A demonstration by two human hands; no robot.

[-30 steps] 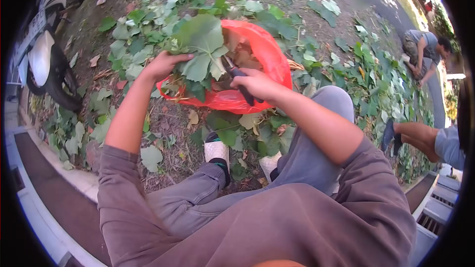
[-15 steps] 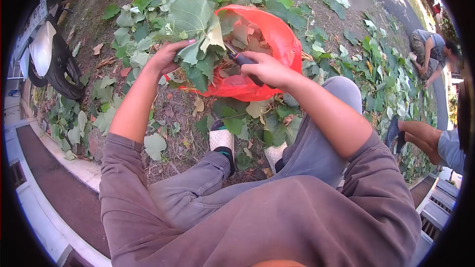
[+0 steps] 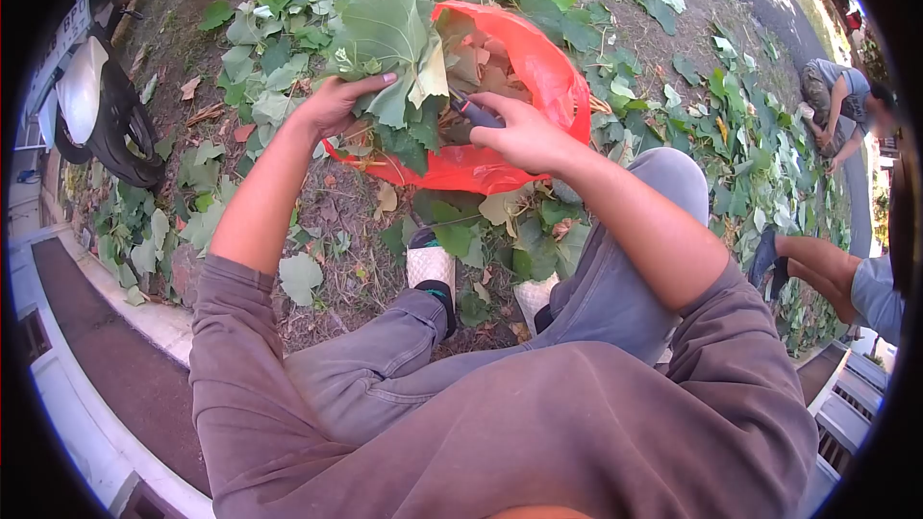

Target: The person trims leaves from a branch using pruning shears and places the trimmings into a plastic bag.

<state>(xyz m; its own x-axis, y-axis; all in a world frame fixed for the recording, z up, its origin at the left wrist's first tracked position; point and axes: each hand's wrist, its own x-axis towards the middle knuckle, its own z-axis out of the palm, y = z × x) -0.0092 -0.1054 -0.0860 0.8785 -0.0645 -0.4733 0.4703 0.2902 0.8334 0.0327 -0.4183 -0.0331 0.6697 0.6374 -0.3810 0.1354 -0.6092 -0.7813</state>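
My left hand (image 3: 334,108) is closed on a bunch of broad green leaves (image 3: 385,31), its thumb lying over them. The leaves lean over the left side of a red plastic bag (image 3: 538,48), which lies open on the ground with dry leaves inside. In my right hand (image 3: 519,133) are dark-handled pruning shears (image 3: 473,112), fingers wrapped round the grips. The blades point up and left, close against the bunch; their tips are partly hidden by leaves.
Cut leaves and vines (image 3: 735,154) cover much of the ground. A motorcycle (image 3: 120,125) stands at left. Another person (image 3: 835,106) bends down at far right, and someone's bare leg (image 3: 817,274) is nearer. My shoes (image 3: 431,267) rest below the bag.
The leaf bunch and my left hand have shifted slightly right and up. My left thumb now lies further over the leaves. The shears stay beside the bunch in my right hand.
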